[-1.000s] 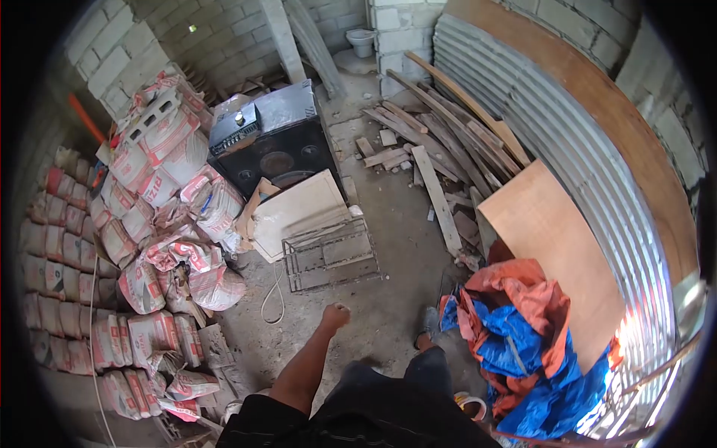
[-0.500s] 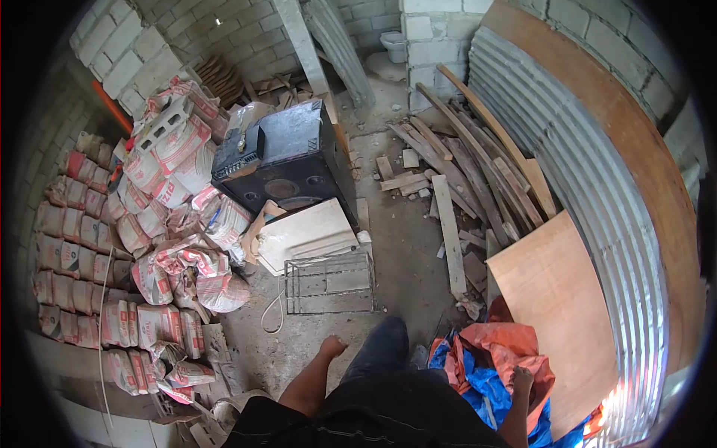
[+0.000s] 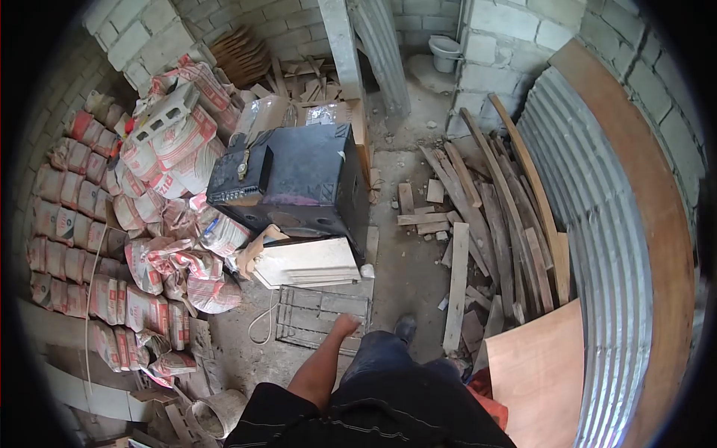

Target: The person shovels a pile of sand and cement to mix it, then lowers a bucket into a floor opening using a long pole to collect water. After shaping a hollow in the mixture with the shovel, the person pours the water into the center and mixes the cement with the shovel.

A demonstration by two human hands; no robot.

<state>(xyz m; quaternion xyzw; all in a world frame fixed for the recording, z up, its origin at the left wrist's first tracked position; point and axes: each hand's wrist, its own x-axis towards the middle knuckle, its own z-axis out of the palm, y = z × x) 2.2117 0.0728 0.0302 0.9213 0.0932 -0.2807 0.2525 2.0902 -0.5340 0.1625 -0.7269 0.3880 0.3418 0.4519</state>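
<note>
My left hand (image 3: 346,325) hangs in front of my body with its fingers curled in, and nothing sticks out of it. In the picture it overlaps the near right part of a dark metal wire frame (image 3: 299,340), which lies flat on the floor. Just beyond the frame, a white board (image 3: 310,263) leans against a large black speaker cabinet (image 3: 306,168). A smaller black unit with knobs (image 3: 243,175) rests on top of the cabinet. My right hand is out of view. My booted foot (image 3: 405,327) is stretched forward on the concrete floor.
Stacked red-and-white cement bags (image 3: 153,306) fill the left side. Loose planks (image 3: 485,216) lie on the right, beside a plywood sheet (image 3: 538,373) and corrugated metal sheets (image 3: 605,246). A toilet bowl (image 3: 445,52) stands at the back. A pale cord (image 3: 261,328) loops on the floor.
My view has shifted forward and turned, with one foot stepping ahead. My left hand now overlaps the wire frame. My right hand and most of the orange-and-blue tarp have left view.
</note>
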